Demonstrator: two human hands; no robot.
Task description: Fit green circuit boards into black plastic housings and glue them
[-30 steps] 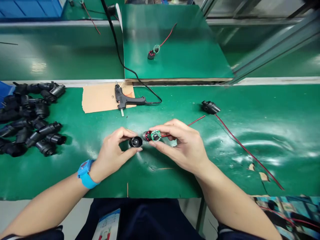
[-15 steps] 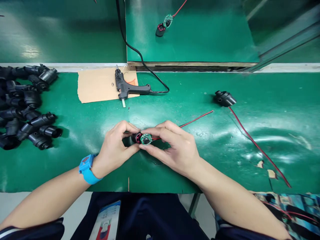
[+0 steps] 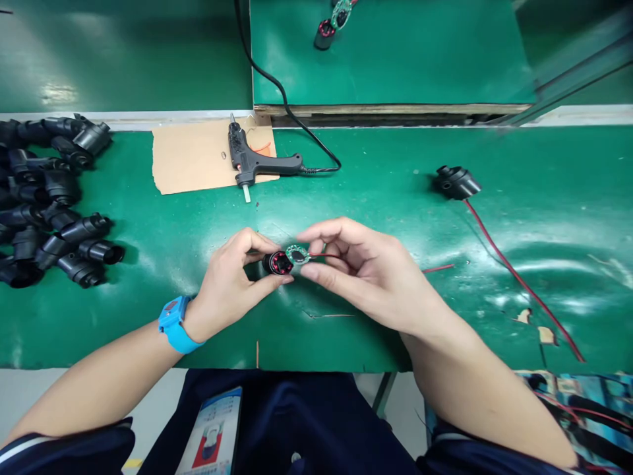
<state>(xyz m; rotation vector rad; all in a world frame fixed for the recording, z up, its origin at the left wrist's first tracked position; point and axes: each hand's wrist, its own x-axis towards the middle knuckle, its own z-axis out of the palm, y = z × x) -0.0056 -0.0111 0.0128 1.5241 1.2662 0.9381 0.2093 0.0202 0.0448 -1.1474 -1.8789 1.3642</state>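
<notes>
My left hand (image 3: 242, 267) grips a small black motor (image 3: 277, 262) between thumb and fingers, its open end with red windings turned to the right. A round green circuit board (image 3: 297, 255) sits tilted against that end. My right hand (image 3: 366, 270) is around the board's right side, index finger above and thumb below, held apart with a small gap to the board. From the board a red wire (image 3: 324, 255) runs under my right hand, and its far end shows beyond the hand. Whether the curled fingers touch the wire is hidden.
A glue gun (image 3: 262, 161) lies on cardboard (image 3: 188, 158). Several black housings (image 3: 84, 227) are piled at left. Another black housing (image 3: 457, 182) with a red wire lies at right. On the raised shelf (image 3: 420, 59) is a second motor (image 3: 324, 34) with a board.
My right thumb and index finger have come away from the circuit board and spread apart. The motor's open end now shows more. The wire's end has shifted right, and the view has tilted slightly down.
</notes>
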